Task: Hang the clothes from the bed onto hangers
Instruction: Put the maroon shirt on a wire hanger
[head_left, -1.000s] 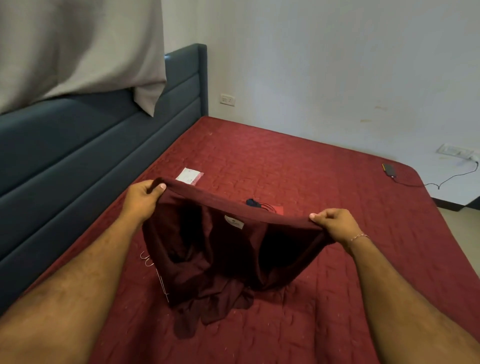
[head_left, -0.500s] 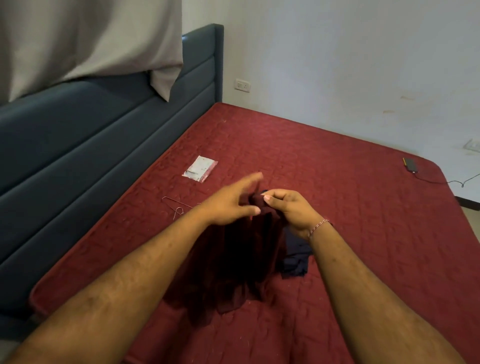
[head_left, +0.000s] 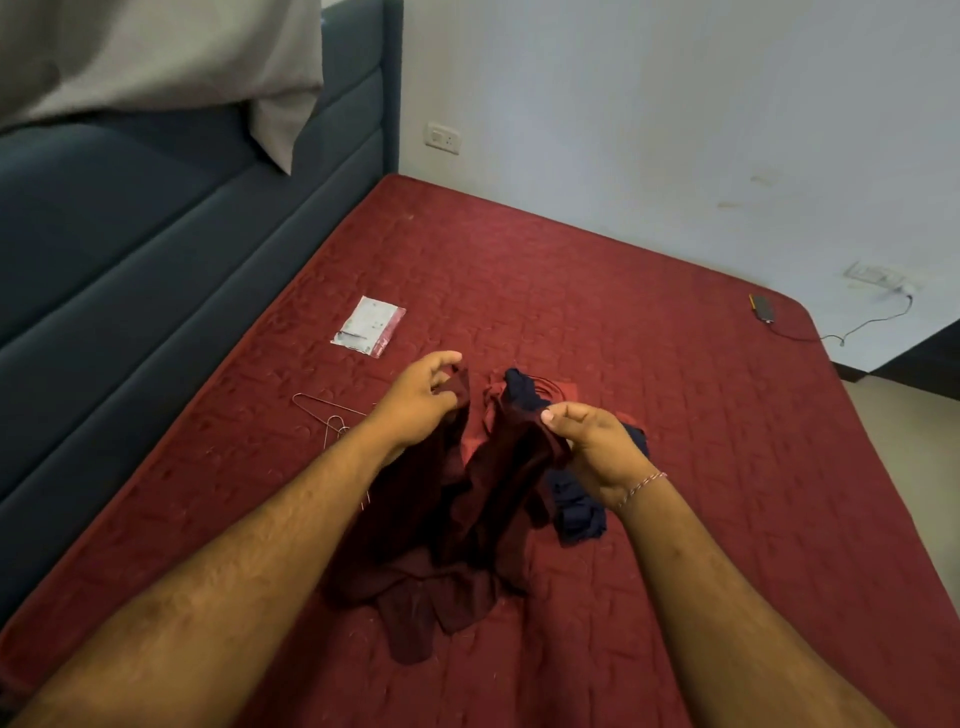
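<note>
A dark maroon garment (head_left: 467, 519) hangs bunched between both hands above the red bed (head_left: 649, 364), its lower part lying on the cover. My left hand (head_left: 421, 400) pinches one upper edge of it. My right hand (head_left: 592, 447) pinches the other upper edge a short way to the right. A navy garment (head_left: 576, 509) lies crumpled on the bed behind and under my right hand. Thin wire hangers (head_left: 324, 413) lie on the cover just left of my left forearm, partly hidden by it.
A small plastic packet (head_left: 370, 326) lies on the bed beyond the hangers. A dark phone (head_left: 762, 308) with a cable sits near the bed's far right corner. A blue padded headboard (head_left: 130, 260) runs along the left, with a grey cloth (head_left: 156, 52) draped over it.
The hands first held the maroon garment stretched wide, then came together at its middle. Now they have parted a little, each pinching an edge, and the garment hangs bunched.
</note>
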